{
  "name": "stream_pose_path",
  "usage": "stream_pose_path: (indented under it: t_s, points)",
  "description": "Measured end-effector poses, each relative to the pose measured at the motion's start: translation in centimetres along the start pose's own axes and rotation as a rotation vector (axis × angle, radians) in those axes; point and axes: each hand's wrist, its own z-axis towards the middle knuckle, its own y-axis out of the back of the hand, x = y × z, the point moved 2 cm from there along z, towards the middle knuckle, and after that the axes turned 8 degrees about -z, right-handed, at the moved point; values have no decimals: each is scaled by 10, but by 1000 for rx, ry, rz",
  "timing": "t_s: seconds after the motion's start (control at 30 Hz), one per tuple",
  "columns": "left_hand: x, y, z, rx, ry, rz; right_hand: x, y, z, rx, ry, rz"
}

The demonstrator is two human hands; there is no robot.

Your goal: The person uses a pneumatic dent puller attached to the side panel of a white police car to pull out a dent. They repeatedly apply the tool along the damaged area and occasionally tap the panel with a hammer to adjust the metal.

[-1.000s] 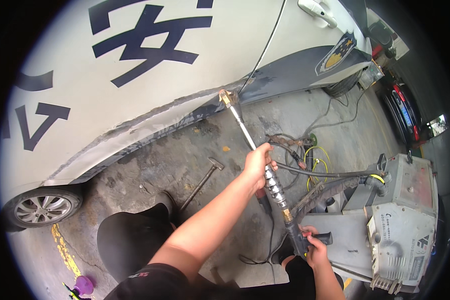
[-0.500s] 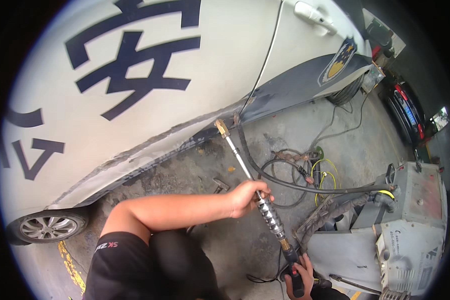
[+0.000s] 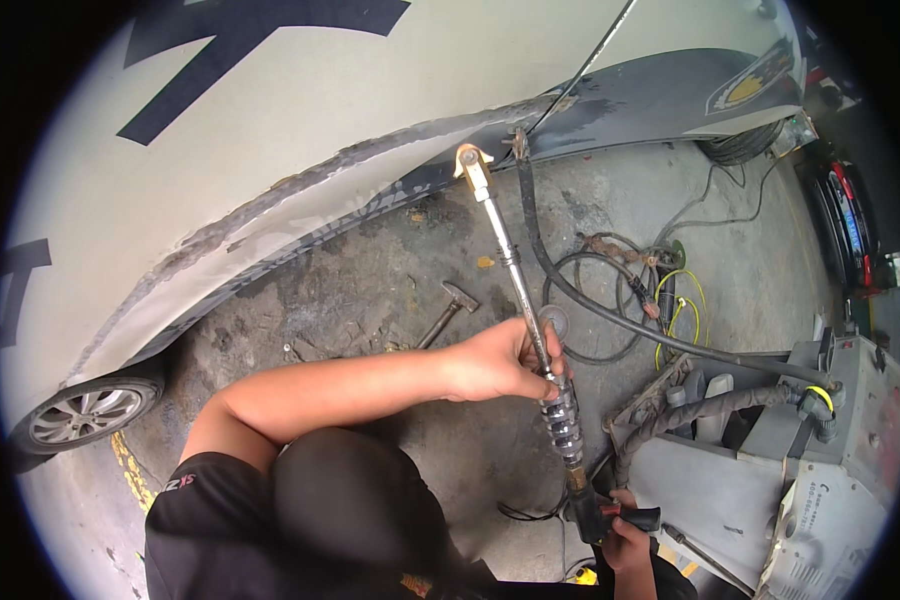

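The person's left elbow bends outward, the forearm running nearly level to the left hand (image 3: pixel 505 362), its fingers wrapped around the long metal pulling tool (image 3: pixel 515 270), just above the ribbed section. Below that grip, the right hand (image 3: pixel 627 540) clasps the tool's black handle (image 3: pixel 590 515). Beyond the left hand, the brass-coloured tip (image 3: pixel 472 165) points toward the white car (image 3: pixel 300 150).

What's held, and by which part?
A long metal tool, in both hands: the left hand holds its shaft at the end of the ridged section; the right hand holds its black handle.
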Motion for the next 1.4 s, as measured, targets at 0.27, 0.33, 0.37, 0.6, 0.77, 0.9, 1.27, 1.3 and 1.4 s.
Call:
stream_pose_path:
  t_s: [0.27, 0.33, 0.37, 0.6, 0.77, 0.9, 1.27, 1.3, 1.4]
  points:
    - [-20, -2, 4, -11, -7, 108, 18, -28, 5, 38, 81, -12]
    - [-21, 0, 4, -28, -6, 105, 19, -31, 5, 59, 85, -10]
    - [-21, 1, 4, -21, -4, 139, 19, -33, 6, 65, 100, -9]
    - [-23, 0, 4, -37, -17, 157, 20, -35, 3, 214, 139, 73]
    - [-22, -4, 5, -36, 24, 93, 20, -30, -2, 128, 113, 34]
    - [5, -17, 5, 63, 79, 138, 18, -31, -3, 117, 115, -8]
    - [-54, -9, 21, -152, -168, -51, 17, -28, 1, 87, 110, -43]
    - [-45, -15, 18, -80, -157, 109, 16, -29, 1, 92, 106, -44]
    - [-5, -25, 13, 53, 112, 11, 14, -35, 0, 10, 72, -158]
